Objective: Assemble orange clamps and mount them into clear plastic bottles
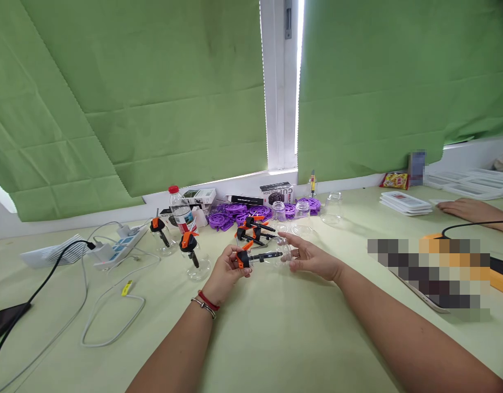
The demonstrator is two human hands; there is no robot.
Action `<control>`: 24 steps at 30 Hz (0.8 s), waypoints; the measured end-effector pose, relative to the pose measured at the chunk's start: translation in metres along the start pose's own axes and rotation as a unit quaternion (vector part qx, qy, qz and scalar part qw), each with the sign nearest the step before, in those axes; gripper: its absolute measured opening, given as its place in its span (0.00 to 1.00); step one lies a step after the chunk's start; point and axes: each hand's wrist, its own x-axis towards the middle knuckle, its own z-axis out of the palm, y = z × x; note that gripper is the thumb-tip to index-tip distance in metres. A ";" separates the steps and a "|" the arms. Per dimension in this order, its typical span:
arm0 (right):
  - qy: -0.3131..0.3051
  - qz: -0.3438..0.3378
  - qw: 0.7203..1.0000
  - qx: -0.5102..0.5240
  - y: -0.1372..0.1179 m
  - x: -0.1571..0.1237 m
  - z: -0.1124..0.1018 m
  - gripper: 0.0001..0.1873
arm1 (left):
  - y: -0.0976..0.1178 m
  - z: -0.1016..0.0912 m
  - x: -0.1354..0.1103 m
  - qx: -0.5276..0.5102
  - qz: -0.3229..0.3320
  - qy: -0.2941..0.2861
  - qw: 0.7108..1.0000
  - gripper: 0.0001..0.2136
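My left hand (227,268) is closed around an orange-and-black spray pump head (243,257) whose black tube runs right into a small clear plastic bottle (280,252). The fingers of my right hand (311,257) grip that bottle, lying sideways just above the table. More loose spray heads (255,230) lie right behind my hands. Two clear bottles with spray heads fitted (193,255) stand to the left. Uncapped clear bottles (302,214) stand further back.
Purple plastic wheels (235,214), a water bottle with a red cap (181,210) and small boxes sit along the window wall. A power strip (122,243) and white cables lie left. Another person's hand (468,208) rests at the far right near white trays (404,202).
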 end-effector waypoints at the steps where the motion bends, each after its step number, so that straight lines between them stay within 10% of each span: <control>1: -0.004 -0.001 1.000 -0.009 0.000 0.000 -0.001 0.41 | 0.000 0.000 0.000 0.002 -0.005 0.002 1.000 0.21; 14: 0.014 0.101 0.995 0.002 0.011 0.008 0.003 0.33 | 0.003 0.002 -0.002 -0.009 -0.006 -0.024 1.000 0.21; 24: -0.020 0.021 0.999 0.039 0.001 0.000 0.000 0.41 | 0.004 0.001 -0.001 0.000 -0.002 0.002 1.000 0.21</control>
